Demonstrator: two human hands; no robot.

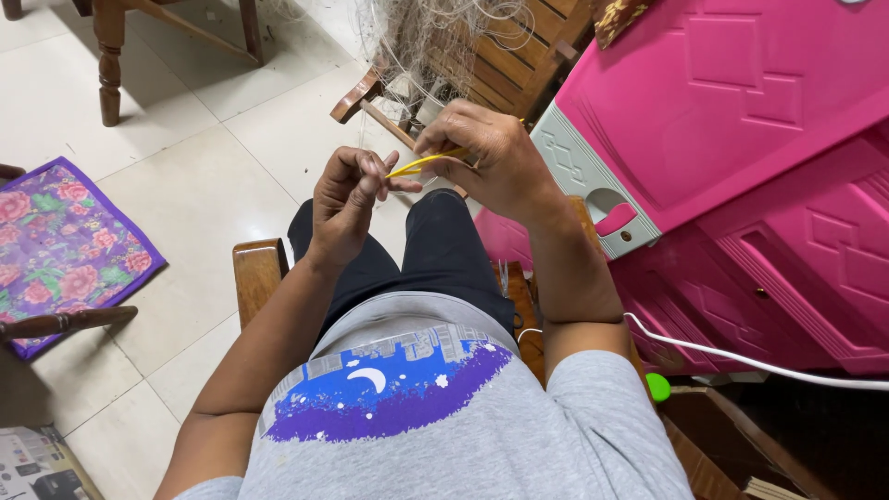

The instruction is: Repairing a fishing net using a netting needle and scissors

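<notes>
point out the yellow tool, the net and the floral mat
yellow tool (421, 164), head view, middle of its shaft between the hands
net (421, 37), head view, hanging mesh
floral mat (60, 245), head view, centre of the cloth

Pale tiled floor (204, 194): floral mat (60, 245), wooden chair leg (109, 60), printed box (37, 468).

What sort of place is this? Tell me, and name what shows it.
Probably a home room used for net work: tiled floor, wooden chairs, a pink plastic cabinet, and netting draped ahead of the hands.
</notes>
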